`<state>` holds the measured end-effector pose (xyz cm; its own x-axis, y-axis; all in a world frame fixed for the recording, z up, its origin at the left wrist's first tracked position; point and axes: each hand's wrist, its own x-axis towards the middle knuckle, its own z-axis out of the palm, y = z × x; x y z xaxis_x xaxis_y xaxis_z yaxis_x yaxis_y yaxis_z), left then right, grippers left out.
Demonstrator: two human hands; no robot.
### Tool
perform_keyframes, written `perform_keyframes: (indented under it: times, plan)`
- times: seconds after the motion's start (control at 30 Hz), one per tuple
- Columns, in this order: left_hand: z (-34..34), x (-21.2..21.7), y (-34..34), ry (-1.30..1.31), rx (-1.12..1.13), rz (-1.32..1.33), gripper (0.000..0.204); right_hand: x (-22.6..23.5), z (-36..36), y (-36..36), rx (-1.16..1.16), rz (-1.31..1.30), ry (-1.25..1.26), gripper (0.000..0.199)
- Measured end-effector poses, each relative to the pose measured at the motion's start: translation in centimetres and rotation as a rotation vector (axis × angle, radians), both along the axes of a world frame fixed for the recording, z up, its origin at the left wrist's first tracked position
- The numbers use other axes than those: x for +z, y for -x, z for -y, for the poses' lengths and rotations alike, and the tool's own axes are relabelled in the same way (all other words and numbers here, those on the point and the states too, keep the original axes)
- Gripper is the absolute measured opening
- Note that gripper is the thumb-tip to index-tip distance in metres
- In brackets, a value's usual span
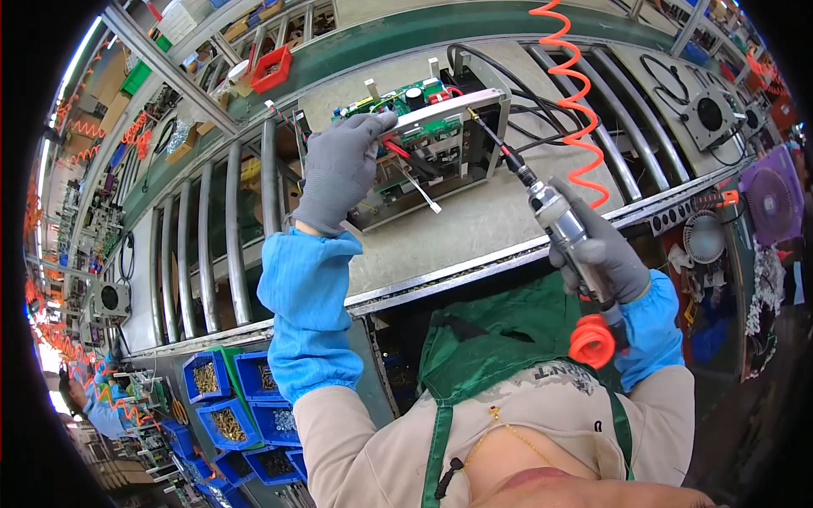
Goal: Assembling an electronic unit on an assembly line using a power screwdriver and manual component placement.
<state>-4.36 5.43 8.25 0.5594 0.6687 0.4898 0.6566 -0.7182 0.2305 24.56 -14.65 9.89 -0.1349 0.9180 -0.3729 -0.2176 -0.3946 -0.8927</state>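
My left hand point(343, 165), in a grey glove, closes on the left end of a metal bar point(445, 112) along the top of an open electronic unit point(423, 157). Green circuit boards, red and black wires and a loose white connector point(435, 207) show in the unit. In my right hand point(610, 254), also gloved, is a silver pneumatic screwdriver point(559, 216). Its long bit points up and left, with the tip at the right part of the bar; whether it touches a screw is too small to tell. An orange-red coil point(592, 340) hangs at the screwdriver's rear end.
A coiled orange air hose point(584, 110) hangs behind the screwdriver. Black cables point(533, 110) lie behind the unit. Metal rollers point(207, 245) run along the bench on both sides. Blue bins point(229, 423) with screws stand at lower left. A fan point(705, 237) stands at right. Another person point(102, 411) is far left.
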Motion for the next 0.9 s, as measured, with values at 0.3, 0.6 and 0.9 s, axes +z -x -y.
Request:
perform_keyframes:
  times: [0.3, 0.6, 0.9]
  plan:
    - [0.4, -0.3, -0.6, -0.026, 0.047, -0.002, 0.033, 4.0, -0.2, 2.2, -0.074, 0.007, 0.093, 0.077]
    - [3.5, -3.2, -0.2, -0.376, 0.219, 0.126, 0.043, -1.4, -0.9, -2.0, 0.013, -0.779, -0.003, 0.076]
    - [18.6, -9.2, 9.2, -0.08, 0.703, 0.525, 0.034, -6.9, 0.5, -9.2, 0.017, -0.695, -0.147, 0.083]
